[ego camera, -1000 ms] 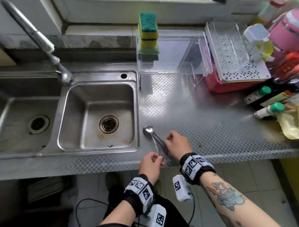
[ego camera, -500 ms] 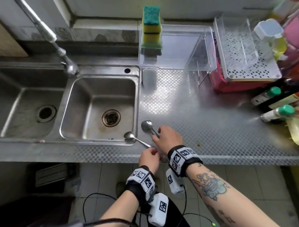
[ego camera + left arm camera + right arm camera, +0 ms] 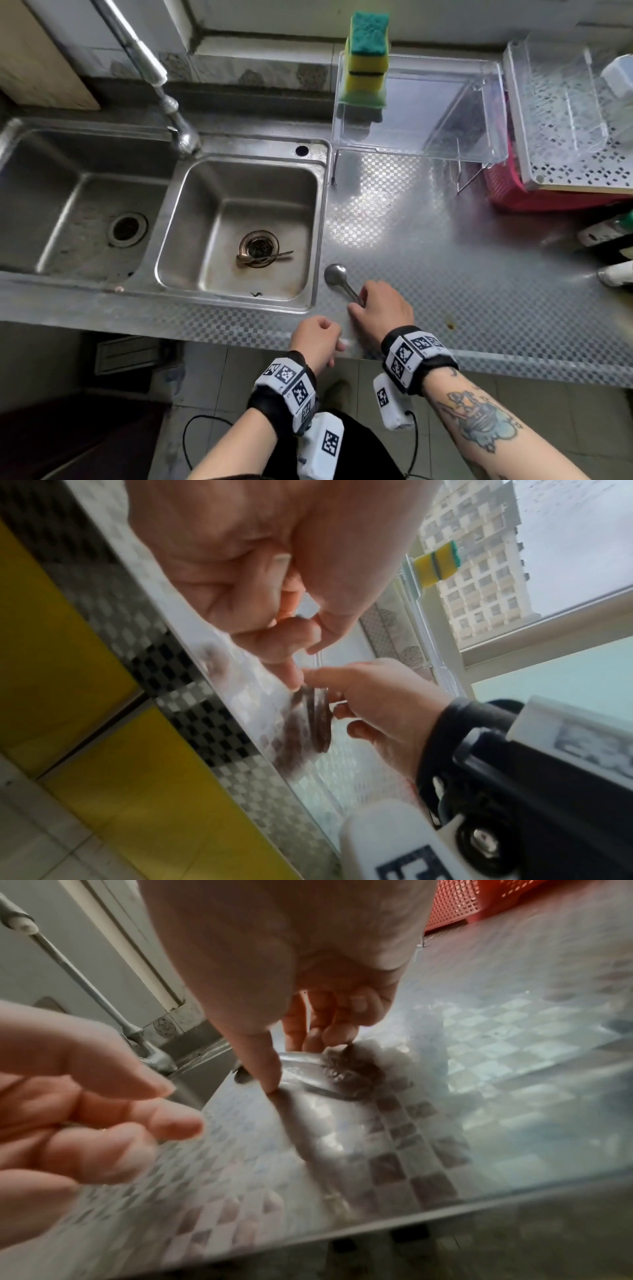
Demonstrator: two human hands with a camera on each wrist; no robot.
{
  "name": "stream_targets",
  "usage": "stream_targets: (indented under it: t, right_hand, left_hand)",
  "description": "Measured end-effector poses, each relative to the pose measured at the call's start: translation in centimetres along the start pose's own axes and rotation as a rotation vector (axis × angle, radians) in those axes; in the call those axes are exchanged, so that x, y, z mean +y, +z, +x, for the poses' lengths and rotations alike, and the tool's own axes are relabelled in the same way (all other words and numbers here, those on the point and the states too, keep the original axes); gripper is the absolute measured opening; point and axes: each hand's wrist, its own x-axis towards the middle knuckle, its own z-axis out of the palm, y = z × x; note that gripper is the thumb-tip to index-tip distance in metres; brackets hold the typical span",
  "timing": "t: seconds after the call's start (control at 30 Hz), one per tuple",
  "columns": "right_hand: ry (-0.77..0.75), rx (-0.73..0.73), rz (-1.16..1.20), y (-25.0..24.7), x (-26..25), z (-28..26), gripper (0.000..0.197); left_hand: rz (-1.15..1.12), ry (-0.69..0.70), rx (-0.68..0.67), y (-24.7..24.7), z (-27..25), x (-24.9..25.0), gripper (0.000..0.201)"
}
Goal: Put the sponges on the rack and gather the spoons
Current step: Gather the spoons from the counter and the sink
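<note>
No readable text; only black-and-white coded squares [image 3: 403, 353] on the wristbands [image 3: 265, 407].

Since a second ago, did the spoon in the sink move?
Yes. The spoon was by the left hand at the front rim of the sink; now it lies farther back and lower, across the right basin's drain.

Bare counter [image 3: 445, 267] ahead; rack [image 3: 428, 113] blocks its back.
</note>
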Motion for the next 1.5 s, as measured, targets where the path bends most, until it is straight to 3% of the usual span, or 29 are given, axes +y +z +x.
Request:
stream_targets:
  t: [0.27,0.5,0.6,0.7,0.83,1.03,1.17,1.3,1.4,1.5]
  right_hand:
    - [0.001,-0.016,-0.067,-0.5,-0.4,0.4,0.016]
    - [0.095,-0.014,-0.078,-1.2,-1.1,0.9,0.016]
    - [0.136,-0.003,-0.073,-1.3,-1.8,1.5,0.019]
    - [0.179,0.003,-0.059,-1.5,-2.5,2.1,0.019]
    - [0.247,0.028,-0.025,-1.6,-3.8,4.1,0.02]
    - [0.281,0.108,0.071,-1.6,-6.3,8.2,0.017]
    - [0.29,0.149,0.116,-1.5,-7.6,9.6,0.014]
    - [0.305,0.178,0.151,-1.4,-8.4,10.1,0.014]
    - [0.322,0.201,0.174,-1.3,-8.7,10.1,0.013]
    - [0.322,0.204,0.178,-1.3,-8.9,10.1,0.013]
  left_hand:
    - [0.11,0.164,0.135,-8.6,1.6,3.0,0.02]
    - [0.212,0.087,0.258,-16.8,10.1,7.6,0.03]
    - [0.274,0.049,0.221,-18.5,14.7,9.7,0.031]
    - [0.407,0.028,0.155,-19.0,19.3,11.0,0.022]
    - [0.547,0.026,0.119,-18.2,24.8,11.2,0.034]
    - [0.69,-0.052,-0.033,-16.1,33.6,7.1,0.038]
    - [0.701,-0.037,-0.078,-15.1,33.2,7.0,0.026]
    - [0.746,-0.042,-0.074,-14.8,33.3,7.3,0.028]
    - [0.945,-0.011,-0.019,-14.8,31.0,8.5,0.027]
    - [1.203,0.105,0.0,-14.0,30.0,8.6,0.033]
